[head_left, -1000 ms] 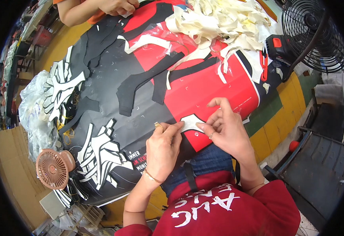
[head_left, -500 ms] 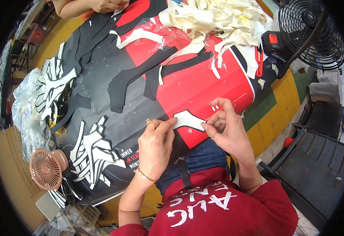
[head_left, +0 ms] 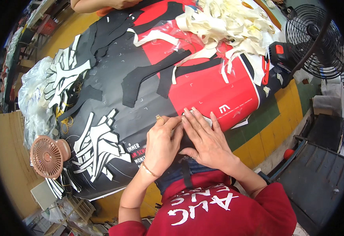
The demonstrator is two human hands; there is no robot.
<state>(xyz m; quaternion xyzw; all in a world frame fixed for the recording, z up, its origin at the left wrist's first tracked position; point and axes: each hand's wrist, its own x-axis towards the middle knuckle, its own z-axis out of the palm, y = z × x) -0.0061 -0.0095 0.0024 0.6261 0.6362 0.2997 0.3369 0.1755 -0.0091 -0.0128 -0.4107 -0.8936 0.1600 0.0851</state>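
Note:
Under my right hand (head_left: 206, 142) lies a white cut piece with a black edge (head_left: 208, 120), on the red part of the printed sheet (head_left: 195, 94). Only slivers of it show between and beside the fingers. That hand is open, its fingers stretched flat over the piece and its thumb spread toward me. My left hand (head_left: 161, 143), with a ring and a bracelet, is closed, thumb and forefinger pinched at the piece's left end. Its fingertips touch those of the right hand, so the grip itself is partly hidden.
White black-edged pieces (head_left: 99, 143) lie heaped at left, with another heap (head_left: 63, 76) farther back. Black strips (head_left: 140, 80) cross the sheet. Cream scraps (head_left: 219, 21) pile up at the back, near a red cutter (head_left: 265, 70) and black fan (head_left: 313, 37). A pink fan (head_left: 46, 157) stands left.
My right hand has gone from pinching the piece's right end to lying flat over it, covering most of it. My left hand stays at the left end. The view has shifted slightly.

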